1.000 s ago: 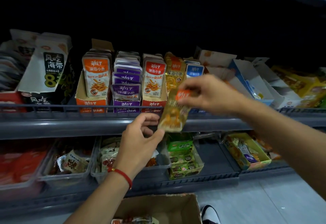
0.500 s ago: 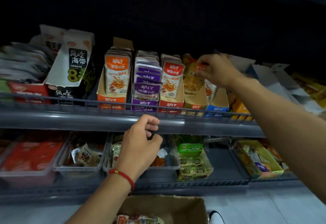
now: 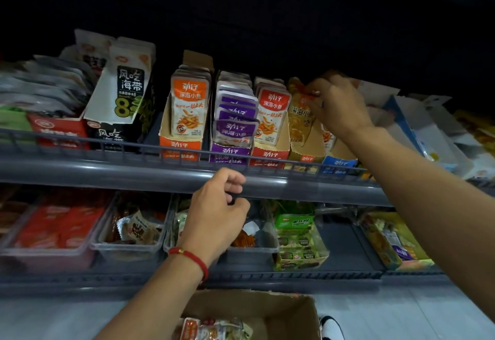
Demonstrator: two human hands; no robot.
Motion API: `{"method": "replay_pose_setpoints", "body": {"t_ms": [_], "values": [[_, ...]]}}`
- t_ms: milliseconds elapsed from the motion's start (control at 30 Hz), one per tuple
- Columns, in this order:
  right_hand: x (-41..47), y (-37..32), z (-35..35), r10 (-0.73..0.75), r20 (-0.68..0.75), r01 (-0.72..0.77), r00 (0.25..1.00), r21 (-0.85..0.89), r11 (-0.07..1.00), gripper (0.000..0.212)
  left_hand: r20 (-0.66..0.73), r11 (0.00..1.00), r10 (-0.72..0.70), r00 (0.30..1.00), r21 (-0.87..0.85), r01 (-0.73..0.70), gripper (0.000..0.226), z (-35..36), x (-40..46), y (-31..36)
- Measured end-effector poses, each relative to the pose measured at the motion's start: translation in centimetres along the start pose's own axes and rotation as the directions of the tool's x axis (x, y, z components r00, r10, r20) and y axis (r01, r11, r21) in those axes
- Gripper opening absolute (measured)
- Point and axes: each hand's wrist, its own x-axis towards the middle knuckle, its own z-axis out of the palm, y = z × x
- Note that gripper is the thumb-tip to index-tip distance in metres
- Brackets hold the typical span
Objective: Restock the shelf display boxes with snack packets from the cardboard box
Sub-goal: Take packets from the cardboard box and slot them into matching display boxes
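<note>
Pinching yellow packet [image 3: 300, 120], right hand [image 3: 338, 106]

We see the right hand [image 3: 338, 106] pinching a yellow packet [image 3: 300, 120] in its display box [image 3: 305, 156] at upper right; the left hand [image 3: 218, 213], loosely curled, hovers mid-frame above the cardboard box [image 3: 270, 310].
</note>
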Motion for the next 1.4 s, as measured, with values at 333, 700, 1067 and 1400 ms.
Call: {"method": "replay_pose_setpoints", "body": {"t_ms": [333, 700, 1067, 1400], "values": [[-18.1, -7.6, -0.9, -0.319, 0.061, 0.253, 0.946, 0.477, 0.842, 0.013, 0.264, 0.881, -0.124, 0.956, 0.472, -0.016, 0.027, 0.2, -2.3, -5.2], [-37.9, -16.6, 18.1, -0.413, 0.891, 0.049, 0.191, 0.411, 0.91, 0.031, 0.402, 0.555, -0.552, 0.73, 0.831, -0.039, 0.033, 1.9, -10.8, -20.8], [-52.5, -22.4, 26.4, -0.352, 0.874, 0.149, 0.335, 0.32, 0.936, 0.079, 0.477, 0.456, -0.603, 0.64, 0.864, -0.214, 0.042, 4.3, -15.7, -28.3], [-51.8, -19.6, 25.3, -0.125, 0.896, -0.084, 0.427, 0.176, 0.981, 0.06, 0.405, 0.509, -0.663, 0.629, 0.861, -0.018, 0.035, 5.4, -14.8, -28.1]]}}
